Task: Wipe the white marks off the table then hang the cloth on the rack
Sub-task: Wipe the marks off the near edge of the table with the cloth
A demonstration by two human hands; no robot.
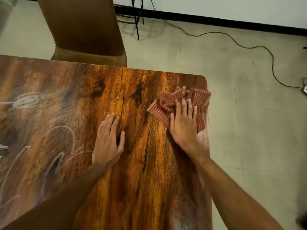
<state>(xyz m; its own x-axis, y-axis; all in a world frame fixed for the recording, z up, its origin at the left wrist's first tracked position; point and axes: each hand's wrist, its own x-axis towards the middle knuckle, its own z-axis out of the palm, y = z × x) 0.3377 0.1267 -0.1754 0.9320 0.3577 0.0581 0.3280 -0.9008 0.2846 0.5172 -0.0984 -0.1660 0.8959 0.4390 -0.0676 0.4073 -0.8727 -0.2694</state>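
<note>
A red checked cloth (162, 106) lies crumpled near the far right corner of the wooden table (132, 180). My right hand (183, 125) presses flat on the cloth with its fingers straight. My left hand (108, 140) rests flat on the bare wood in the middle, fingers spread. White scribbled marks (28, 101) cover the left part of the table, with more loops (56, 146) lower down. A pale white smear (203, 136) shows at the right edge just behind my right hand.
A brown chair (83, 30) stands at the table's far side. Beyond it is a black metal frame (137, 19) by the wall. A black cable (232, 40) snakes across the tiled floor on the right.
</note>
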